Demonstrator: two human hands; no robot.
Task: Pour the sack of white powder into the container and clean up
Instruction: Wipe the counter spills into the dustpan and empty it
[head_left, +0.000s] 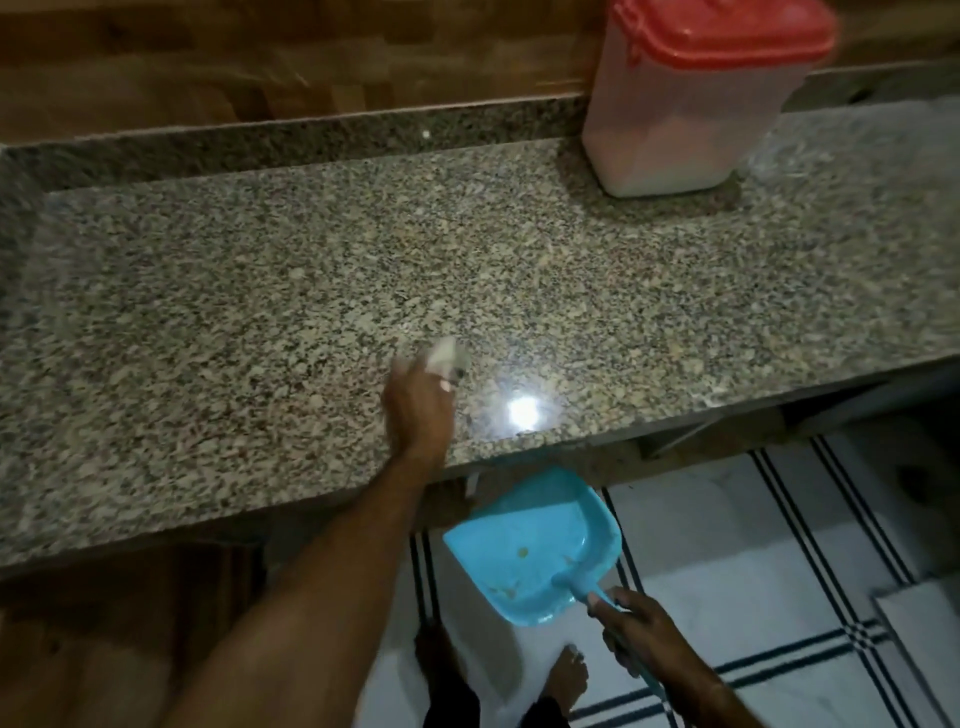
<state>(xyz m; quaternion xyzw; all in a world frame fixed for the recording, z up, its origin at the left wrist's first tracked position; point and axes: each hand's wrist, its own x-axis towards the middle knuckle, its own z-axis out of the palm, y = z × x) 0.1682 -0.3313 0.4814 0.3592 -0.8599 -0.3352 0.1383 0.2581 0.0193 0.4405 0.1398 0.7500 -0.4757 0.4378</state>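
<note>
Presently, the left hand (421, 410) rests on the speckled granite tabletop (260, 312) near its front edge. Its grip is closed round a small white wad (444, 356), too blurred to tell whether it is cloth or paper. The right hand (641, 631) has its grip curled on the handle of a blue dustpan (530, 540), held just below the tabletop's front edge, over the tiled floor (779, 545). A few yellowish specks lie in the pan. The container (675, 130), red lid (722, 36) on, stands at the tabletop's back right, white contents showing through.

Clear container (680, 119) w/ red lid (722, 36) on, upright, back-right of counter (260, 286), blue dustpan (530, 545) below counter edge
</note>
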